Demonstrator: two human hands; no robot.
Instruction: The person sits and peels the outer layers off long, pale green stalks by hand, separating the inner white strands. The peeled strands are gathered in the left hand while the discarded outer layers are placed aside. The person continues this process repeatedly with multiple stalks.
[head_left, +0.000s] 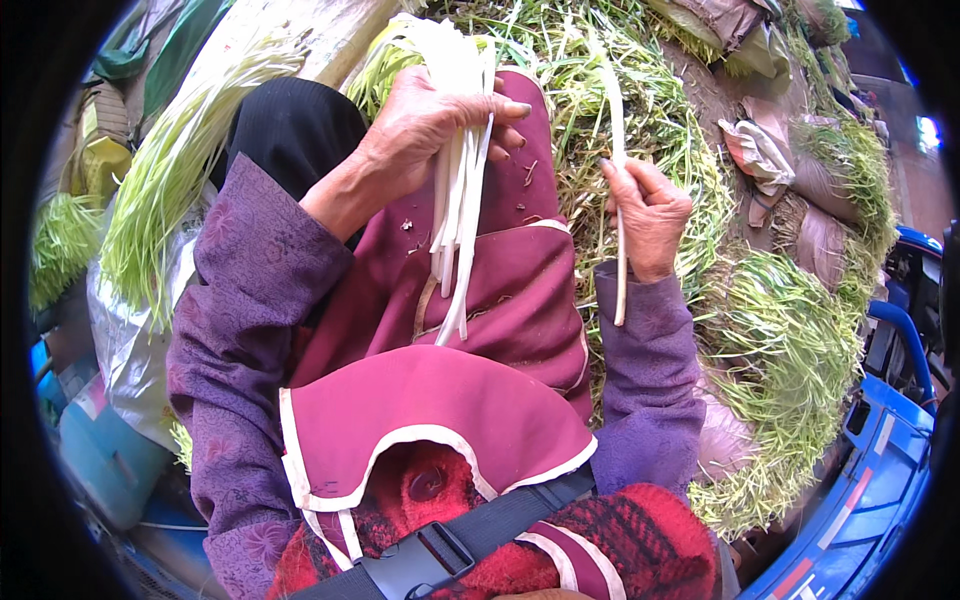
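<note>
In my left hand is a bunch of long white stalks, closed in by the fingers. Their white ends hang down over my maroon apron, and pale yellow-green leaves spread out above the hand. To the right, thumb and fingers of my right hand pinch a single pale stalk. That stalk stands nearly upright, its lower end below the hand, apart from the bunch.
Loose green leaves and trimmings heap up ahead and to the right. A long bundle of pale stalks lies at left by a silvery sheet. More leafy bundles lie right, near a blue metal vehicle part. A teal container stands lower left.
</note>
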